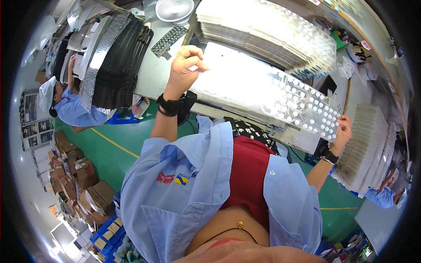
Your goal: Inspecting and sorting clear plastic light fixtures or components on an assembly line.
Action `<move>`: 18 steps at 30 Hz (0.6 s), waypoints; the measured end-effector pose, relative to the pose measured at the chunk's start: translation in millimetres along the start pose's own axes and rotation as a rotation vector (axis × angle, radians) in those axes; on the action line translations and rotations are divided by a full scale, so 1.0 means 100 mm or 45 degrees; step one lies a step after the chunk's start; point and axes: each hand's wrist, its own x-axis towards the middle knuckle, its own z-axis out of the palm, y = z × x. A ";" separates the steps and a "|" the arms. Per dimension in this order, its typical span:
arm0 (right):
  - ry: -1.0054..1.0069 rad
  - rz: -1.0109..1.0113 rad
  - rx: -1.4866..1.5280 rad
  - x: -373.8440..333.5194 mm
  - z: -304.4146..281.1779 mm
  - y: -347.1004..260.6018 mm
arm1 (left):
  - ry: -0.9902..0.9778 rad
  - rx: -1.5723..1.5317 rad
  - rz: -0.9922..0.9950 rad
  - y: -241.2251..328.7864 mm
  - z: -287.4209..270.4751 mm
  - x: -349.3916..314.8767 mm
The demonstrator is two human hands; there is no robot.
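Note:
A long clear plastic sheet [302, 105] with rows of round white dots lies across the bench in front of me, under strong glare. My right hand [343, 131] grips its right end between thumb and fingers. Over the sheet's left end, my left hand [187, 70] is closed in a pinch, thumb against forefinger. The glare hides what sits between those fingertips, if anything. Much of the sheet's left part is washed out to white.
Behind the sheet rises a tall stack of clear sheets [263, 37]. Black trays [123, 65] stand at the left, beside a small dotted plate [169, 41] and a white round fan [174, 9]. More stacked sheets [364, 144] are at the right. A co-worker [72, 105] works at far left.

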 end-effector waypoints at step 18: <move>-0.081 -0.123 -0.122 0.13 0.62 -0.58 | 0.112 -0.057 -0.196 -0.48 -0.31 -0.20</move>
